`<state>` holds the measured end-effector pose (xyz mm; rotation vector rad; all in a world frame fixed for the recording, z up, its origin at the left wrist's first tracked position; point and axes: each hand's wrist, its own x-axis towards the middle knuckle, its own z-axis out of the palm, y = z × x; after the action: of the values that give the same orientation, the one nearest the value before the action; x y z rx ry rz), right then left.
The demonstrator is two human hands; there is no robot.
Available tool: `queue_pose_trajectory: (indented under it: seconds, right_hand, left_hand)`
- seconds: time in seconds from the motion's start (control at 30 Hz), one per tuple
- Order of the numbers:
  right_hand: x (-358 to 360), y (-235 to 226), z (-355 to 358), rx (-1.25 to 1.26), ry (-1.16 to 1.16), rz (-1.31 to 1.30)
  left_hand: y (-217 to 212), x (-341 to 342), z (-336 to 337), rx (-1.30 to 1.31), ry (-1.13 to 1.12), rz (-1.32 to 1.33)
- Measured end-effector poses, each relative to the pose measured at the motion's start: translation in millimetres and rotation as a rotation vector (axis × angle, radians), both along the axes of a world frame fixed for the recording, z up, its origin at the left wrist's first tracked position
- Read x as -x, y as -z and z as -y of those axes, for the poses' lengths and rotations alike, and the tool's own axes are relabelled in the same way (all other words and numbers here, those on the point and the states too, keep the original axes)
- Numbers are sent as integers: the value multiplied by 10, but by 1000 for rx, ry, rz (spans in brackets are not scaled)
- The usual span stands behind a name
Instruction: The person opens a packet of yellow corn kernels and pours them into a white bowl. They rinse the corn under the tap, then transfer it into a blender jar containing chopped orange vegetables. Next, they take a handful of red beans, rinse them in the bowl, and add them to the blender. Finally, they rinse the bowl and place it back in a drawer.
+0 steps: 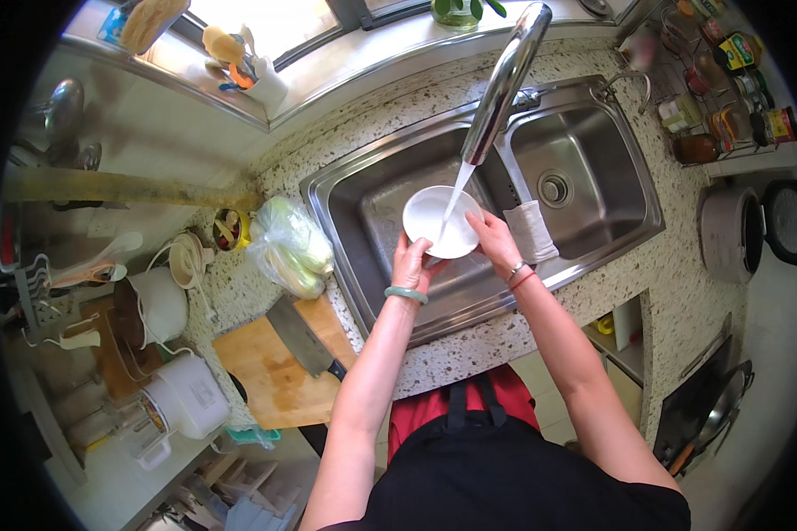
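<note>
A white bowl [423, 212] is held between my two hands over the larger basin of the steel sink [376, 199]. My left hand [411, 264] grips its near left rim, thumb at the edge and fingers underneath. On the right side, my right hand [494, 239] closes on the rim. Water [457, 190] streams from the chrome faucet [496, 97] into the tilted bowl. The fingers beneath the bowl are partly hidden.
A white cloth [530, 232] drapes over the divider beside the smaller basin. Left of the sink lie a plastic bag of green vegetables [292, 248] and a cleaver [303, 338] on a wooden cutting board [266, 376]. Condiment jars [726, 124] stand on a rack at the right.
</note>
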<state>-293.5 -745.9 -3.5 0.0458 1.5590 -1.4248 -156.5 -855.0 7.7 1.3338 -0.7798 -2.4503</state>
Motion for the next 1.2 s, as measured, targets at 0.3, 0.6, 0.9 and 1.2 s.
queue_pose_trajectory:
  seconds: [0.3, 0.6, 0.9, 1.2]
  right_hand:
    - [10, -28, 247, -192, -88, -716]
    - [1017, -403, 467, 61, 525, -650]
    - [1728, -601, 522, 252, 506, -503]
    - [525, -64, 322, 112, 283, -484]
  left_hand:
    - [-334, 112, 107, 493, -69, 145]
    - [139, 198, 7, 104, -158, -19]
    - [250, 338, -69, 58, -190, -169]
    - [109, 131, -10, 483, -29, 158]
